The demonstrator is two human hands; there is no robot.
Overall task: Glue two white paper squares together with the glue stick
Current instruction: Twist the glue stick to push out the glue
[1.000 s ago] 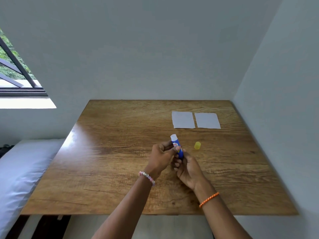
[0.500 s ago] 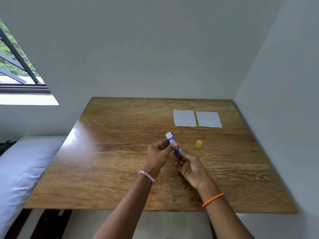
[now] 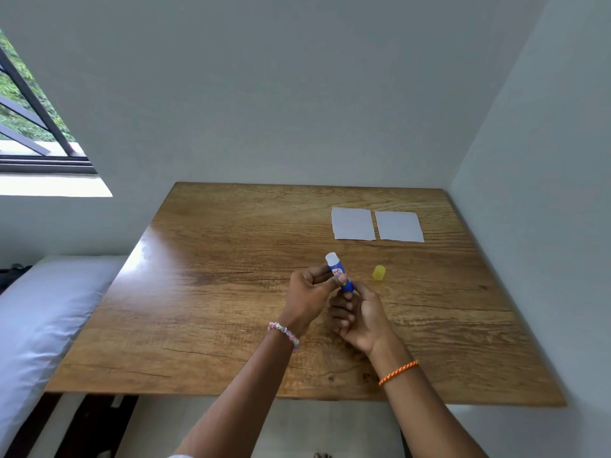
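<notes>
**Glue stick uncapped and held in both hands, papers waiting**

While only the head view is on offer, it shows enough to judge the handling. Both hands meet over the middle of the table (image 3: 205, 292), and the glue stick (image 3: 339, 272) sits between them, lifted clear of the wood. The left hand (image 3: 309, 294) pinches the blue barrel around its label, thumb on the near side and fingers curled behind. The right hand (image 3: 362, 317) closes its fingertips on the lower end, where a twist base would be; whether it is turning cannot be told.

A stick like this is probably light, rigid and smooth plastic, so a firm pinch on the barrel suits it, well clear of the sticky white tip. Its long axis runs tilted, base toward the person and low, white tip up and away, leaning slightly left, pointing roughly toward the far edge rather than at the papers.

Just right of the hands stands the yellow cap (image 3: 379, 272), apart from the stick. Farther back and right lie the two papers (image 3: 353, 223), flat, side by side, a narrow gap between them. They look thin and floppy, likely to slide or crease under the stick unless pinned down with a flat hand.
</notes>
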